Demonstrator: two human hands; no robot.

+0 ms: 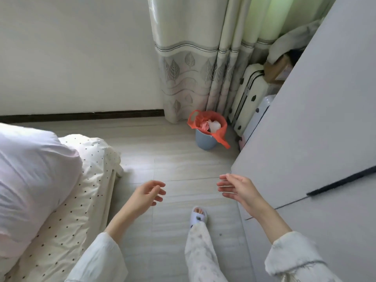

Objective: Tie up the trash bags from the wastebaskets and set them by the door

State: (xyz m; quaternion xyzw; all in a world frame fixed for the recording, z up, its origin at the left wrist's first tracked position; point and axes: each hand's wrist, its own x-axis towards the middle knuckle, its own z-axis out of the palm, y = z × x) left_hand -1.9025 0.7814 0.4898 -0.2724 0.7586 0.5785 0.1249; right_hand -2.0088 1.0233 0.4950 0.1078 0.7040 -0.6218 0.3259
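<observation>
Pale plank floor (179,167) is seen between a bed (67,210) at left and a grey cabinet (317,139) at right. A white wall (81,58) w/ dark skirting (81,115) closes the far side; a leaf-print curtain (189,64) hangs to the floor at centre.

Containers:
- Bin (205,140): small, blue-grey, upright on the floor just in front of the curtain hem, near the cabinet corner. It is lined w/ an orange bag (218,119), untied, mouth open. One bag handle stands up at the rim's left; the other is draped down the bin's right side to the floor.
- Bag contents: crumpled white and pinkish waste is visible, filled to approx. rim level. Individual items cannot be identified.
- Suitcase (250,94): cream, dark corner caps, stood upright between curtain and cabinet, right of the bin. It is shut.

Bed: a spotted cream sheet is fitted; a white duvet (30,180) is bunched on top at far left.

Hands: left hand (147,193) and right hand (237,187) are held out over the floor, well apart, palms facing inward, fingers loosely spread. Nothing is gripped. Both are well short of the bin. White sleeves (97,259) are pushed back to mid-forearm.

One slipper (199,215), pale blue, is planted on the floor between the forearms.
</observation>
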